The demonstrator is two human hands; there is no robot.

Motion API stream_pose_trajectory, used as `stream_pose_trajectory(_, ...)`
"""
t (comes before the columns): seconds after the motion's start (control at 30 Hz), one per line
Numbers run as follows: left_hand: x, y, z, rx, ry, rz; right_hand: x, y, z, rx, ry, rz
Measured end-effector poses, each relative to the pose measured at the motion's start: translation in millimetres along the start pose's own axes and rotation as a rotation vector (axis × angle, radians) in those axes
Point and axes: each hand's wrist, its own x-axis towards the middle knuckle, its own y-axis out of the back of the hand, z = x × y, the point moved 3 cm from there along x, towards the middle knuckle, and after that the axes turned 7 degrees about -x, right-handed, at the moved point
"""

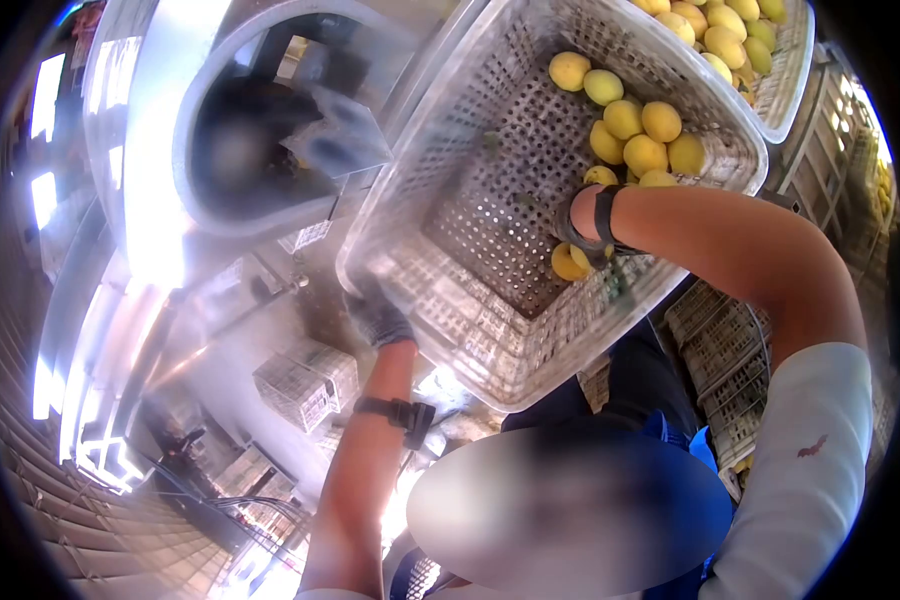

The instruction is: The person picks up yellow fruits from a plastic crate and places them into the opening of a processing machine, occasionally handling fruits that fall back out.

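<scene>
A grey-white perforated plastic crate (pixel 450 330) is in front of me, with yellow fruit (pixel 646 154) gathered at its right side. Much of its holed floor shows bare, with a few bits of green leaf. My left hand (pixel 378 318), in a grey glove, grips the crate's near-left rim from outside. Reaching over the right wall, my right hand (pixel 573 222) is down inside the crate among the fruit. Its glove is dark, and its fingers are mostly hidden, so what they hold cannot be seen. A couple of fruit lie just below that hand.
Another crate (pixel 792 95) full of yellow fruit stands at the upper right. To the left is a metal machine with a round opening (pixel 255 150). More crates (pixel 305 385) sit on the floor below left, and stacked crates (pixel 715 355) stand by my legs.
</scene>
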Motion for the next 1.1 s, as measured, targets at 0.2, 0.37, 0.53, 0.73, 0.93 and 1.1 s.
stream_pose_trajectory(0.2, -8, -3, 1, -0.03, -0.177, -0.08, -139, 86, -26, 0.781, -0.012, 0.798)
stream_pose_trajectory(0.37, -28, -13, 27, -0.083, -0.129, 0.013, -184, 138, -45, 1.02, -0.016, 2.057)
stream_pose_trajectory(0.53, -28, -11, 19, -0.111, -0.053, -0.025, -166, 197, -30, 0.922, -0.163, 2.137)
stream_pose_trajectory(0.73, -27, -11, 18, 0.03, -0.12, 0.01, -156, 217, -42, 0.635, -0.586, 2.147)
stream_pose_trajectory(0.93, -40, -14, 39, -0.148, 0.084, -0.045, -143, 218, -29, 0.796, -0.485, 2.143)
stream_pose_trajectory(1.1, -46, -12, 49, -0.03, 0.006, -0.041, -157, 228, -35, 0.504, -0.661, 2.109)
